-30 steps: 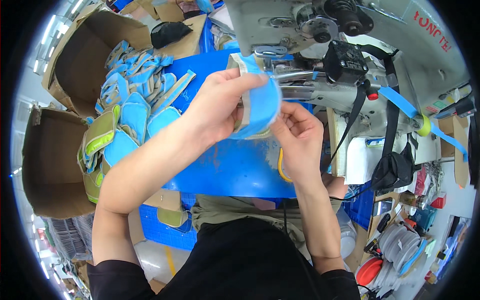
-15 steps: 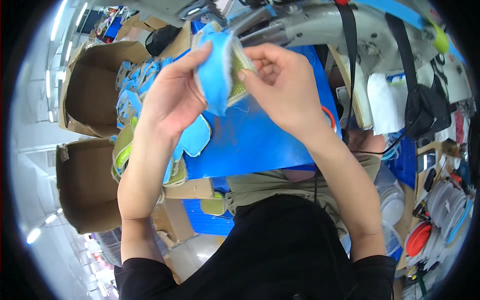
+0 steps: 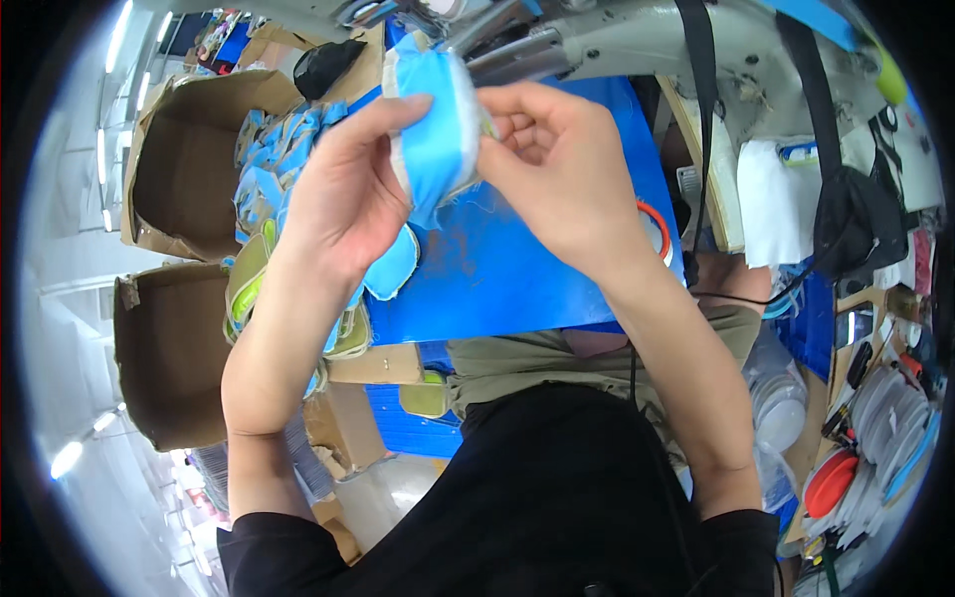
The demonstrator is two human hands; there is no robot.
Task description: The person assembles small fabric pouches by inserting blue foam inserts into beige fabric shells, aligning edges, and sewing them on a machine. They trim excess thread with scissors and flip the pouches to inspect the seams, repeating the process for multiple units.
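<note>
A blue fabric pad with a pale fuzzy edge is raised over the blue tabletop. My left hand grips it from the left, thumb lying across the blue face and the other fingers behind. At its right edge, my right hand pinches the pad between thumb and curled fingers; a bit of green shows there. Loose threads hang off the pad's lower end. Below my left hand, another blue pad lies on the table's left side, beside green and blue pads partly hidden by my left forearm.
Two open cardboard boxes stand at the left. Blue and beige fabric strips are heaped beside the upper one. A grey sewing machine spans the far side. An orange-red ring is at the table's right edge, with stacked lids farther right.
The pad has turned so its blue face shows more and the green mesh side is mostly hidden. Both hands still hold it in nearly the same place.
</note>
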